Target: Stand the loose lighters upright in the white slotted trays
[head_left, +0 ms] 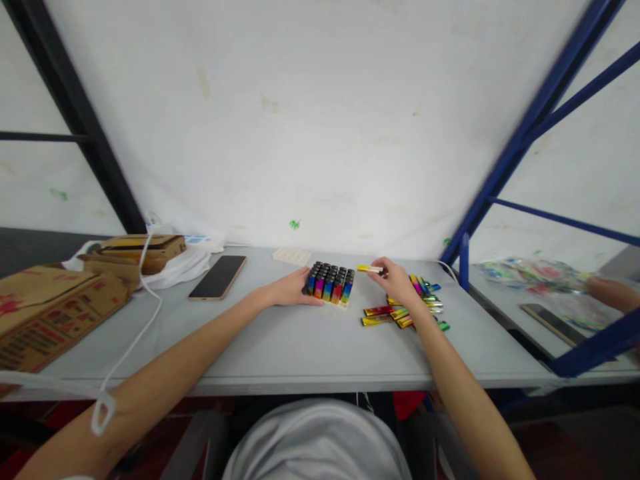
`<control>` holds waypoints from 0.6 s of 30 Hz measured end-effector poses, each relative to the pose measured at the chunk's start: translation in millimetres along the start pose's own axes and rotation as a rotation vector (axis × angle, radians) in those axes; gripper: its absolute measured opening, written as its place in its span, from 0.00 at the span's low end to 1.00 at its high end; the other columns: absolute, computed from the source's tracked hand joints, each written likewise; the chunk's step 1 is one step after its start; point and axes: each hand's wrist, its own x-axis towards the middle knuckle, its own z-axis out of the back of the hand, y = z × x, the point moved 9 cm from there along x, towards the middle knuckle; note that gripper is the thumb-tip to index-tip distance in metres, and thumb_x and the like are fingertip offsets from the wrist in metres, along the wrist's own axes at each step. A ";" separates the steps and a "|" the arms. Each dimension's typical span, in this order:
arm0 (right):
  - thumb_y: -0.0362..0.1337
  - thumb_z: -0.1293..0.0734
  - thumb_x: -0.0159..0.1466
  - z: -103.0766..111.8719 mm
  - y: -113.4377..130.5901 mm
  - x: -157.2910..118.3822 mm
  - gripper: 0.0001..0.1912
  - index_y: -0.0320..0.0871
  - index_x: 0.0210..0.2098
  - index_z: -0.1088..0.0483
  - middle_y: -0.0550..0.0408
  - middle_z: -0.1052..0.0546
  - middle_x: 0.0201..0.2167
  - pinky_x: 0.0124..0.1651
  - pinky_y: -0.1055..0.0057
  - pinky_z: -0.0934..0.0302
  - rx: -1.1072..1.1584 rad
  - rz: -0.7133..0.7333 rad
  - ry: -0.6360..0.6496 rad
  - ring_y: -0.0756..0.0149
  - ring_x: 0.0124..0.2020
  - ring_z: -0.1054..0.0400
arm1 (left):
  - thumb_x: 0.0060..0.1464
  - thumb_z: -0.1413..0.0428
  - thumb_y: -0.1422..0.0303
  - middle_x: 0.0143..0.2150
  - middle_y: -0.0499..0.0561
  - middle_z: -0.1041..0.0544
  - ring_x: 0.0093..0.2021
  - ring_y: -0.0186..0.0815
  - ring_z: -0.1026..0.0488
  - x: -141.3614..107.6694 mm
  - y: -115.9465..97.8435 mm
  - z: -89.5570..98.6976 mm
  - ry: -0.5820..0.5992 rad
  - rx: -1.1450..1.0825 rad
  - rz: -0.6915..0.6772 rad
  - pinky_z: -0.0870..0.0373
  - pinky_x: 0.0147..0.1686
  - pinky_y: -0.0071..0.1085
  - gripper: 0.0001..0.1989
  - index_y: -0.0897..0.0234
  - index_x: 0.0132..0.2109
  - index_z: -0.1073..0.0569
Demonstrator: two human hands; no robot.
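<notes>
At the middle of the grey table, a block of several upright lighters (327,283) with black tops and shiny multicoloured bodies stands in rows. A pale tray edge (343,306) shows under it. My left hand (291,289) is closed around the block's left side, thumb at the front. To the right, my right hand (396,279) pinches a yellow and white lighter (370,269), held level just above the table and apart from the block. Beneath and beside my right wrist lies a loose pile of shiny lighters (379,321), partly hidden by the arm.
A phone (219,277) and a cardboard box (65,307) lie to the left, with a white cable (145,327) hanging in front. An empty pale tray (291,256) lies by the wall. Beyond the blue frame (500,170), another person's hand (613,293) touches plastic bags.
</notes>
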 end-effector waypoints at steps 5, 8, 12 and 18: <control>0.65 0.31 0.65 4.6 5.6 3.0 0.27 0.46 0.36 0.29 0.55 0.24 0.29 0.39 0.65 0.31 0.381 -0.099 -0.111 0.62 0.32 0.29 | 0.54 0.30 0.45 0.63 0.60 0.23 0.63 0.55 0.26 0.1 1.6 0.1 -0.014 -0.010 -0.001 0.32 0.68 0.49 0.36 0.62 0.62 0.24; 0.70 0.32 0.62 -0.9 15.0 0.9 0.31 0.47 0.37 0.31 0.54 0.24 0.33 0.41 0.64 0.28 0.605 -0.146 -0.093 0.62 0.36 0.27 | 0.53 0.30 0.44 0.63 0.59 0.22 0.63 0.55 0.26 -0.3 1.7 1.0 -0.026 -0.015 -0.007 0.31 0.67 0.49 0.36 0.60 0.62 0.23; 0.69 0.32 0.63 -19.6 37.1 -6.2 0.30 0.49 0.42 0.33 0.55 0.25 0.33 0.39 0.62 0.29 0.820 -0.183 0.090 0.61 0.34 0.28 | 0.53 0.30 0.44 0.63 0.59 0.22 0.63 0.55 0.26 -0.3 0.2 1.7 -0.028 -0.013 -0.014 0.31 0.68 0.49 0.37 0.61 0.62 0.24; 0.70 0.31 0.62 -43.3 53.4 -12.6 0.31 0.50 0.42 0.36 0.66 0.43 0.24 0.26 0.71 0.47 0.931 -0.218 0.223 0.70 0.21 0.50 | 0.55 0.31 0.45 0.63 0.61 0.23 0.62 0.56 0.26 -0.1 -4.9 2.3 -0.014 -0.004 -0.018 0.32 0.69 0.50 0.37 0.63 0.63 0.24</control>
